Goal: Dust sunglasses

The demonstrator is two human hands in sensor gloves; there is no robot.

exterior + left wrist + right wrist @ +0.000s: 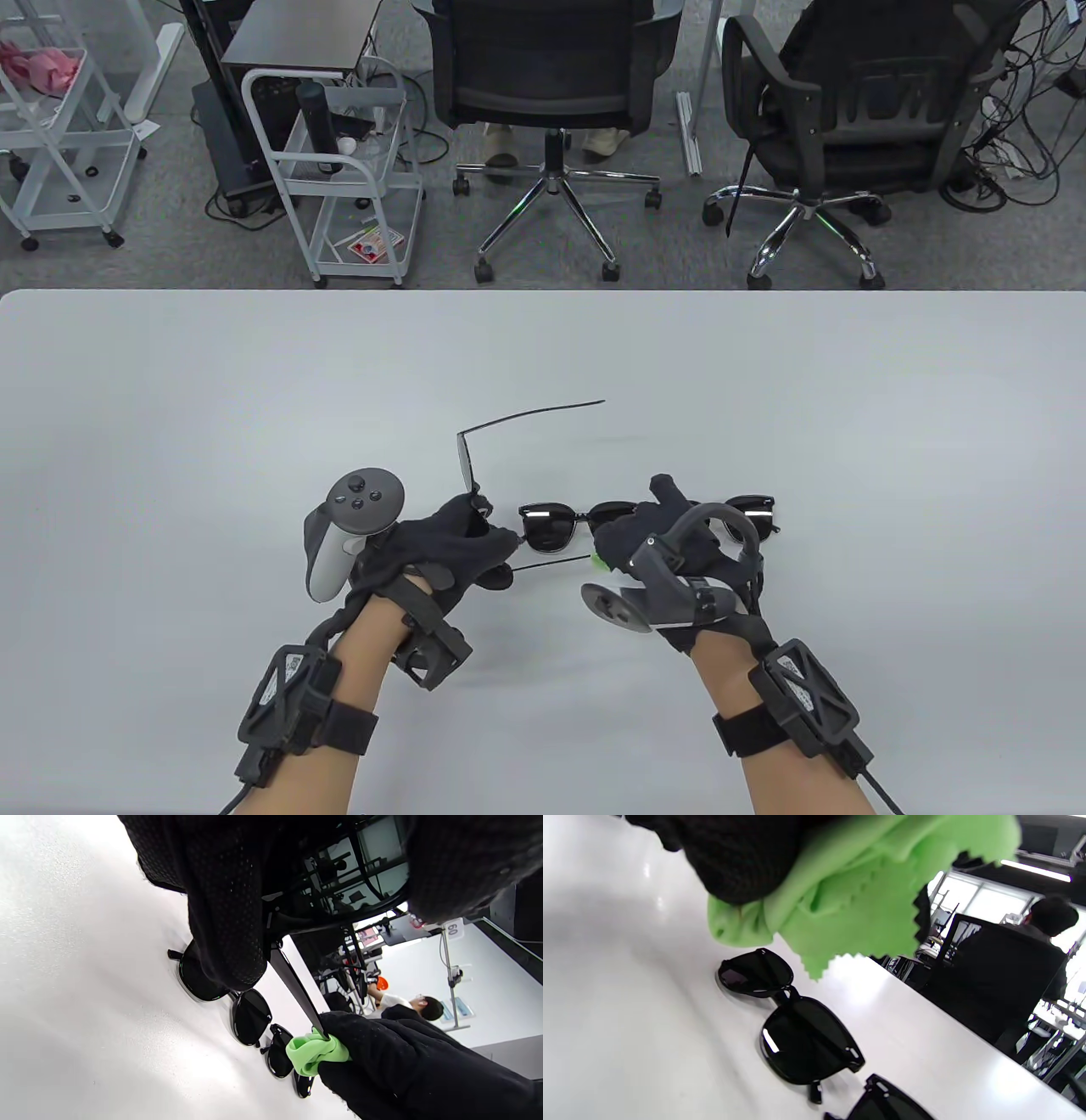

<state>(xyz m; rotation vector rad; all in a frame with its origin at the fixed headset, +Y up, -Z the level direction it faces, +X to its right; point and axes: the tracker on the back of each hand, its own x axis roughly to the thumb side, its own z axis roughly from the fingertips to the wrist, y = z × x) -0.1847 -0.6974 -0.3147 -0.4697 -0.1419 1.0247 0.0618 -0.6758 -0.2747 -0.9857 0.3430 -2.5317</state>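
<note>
My left hand [475,531] grips one pair of black sunglasses [466,463] by the frame and holds it upright above the white table [254,407]. One temple points away to the right. The other temple [292,984] runs towards my right hand [636,531]. That hand pinches a green cloth [599,560] [312,1052] [865,887] round the temple's tip. Two more black pairs lie folded on the table: one [556,525] [797,1031] between my hands, the other [755,512] [882,1103] partly hidden behind my right hand.
Beyond the table's far edge stand two black office chairs [551,76] [857,93] and two white wire carts [339,170] [59,127]. A seated person [1018,955] shows in the background of the right wrist view.
</note>
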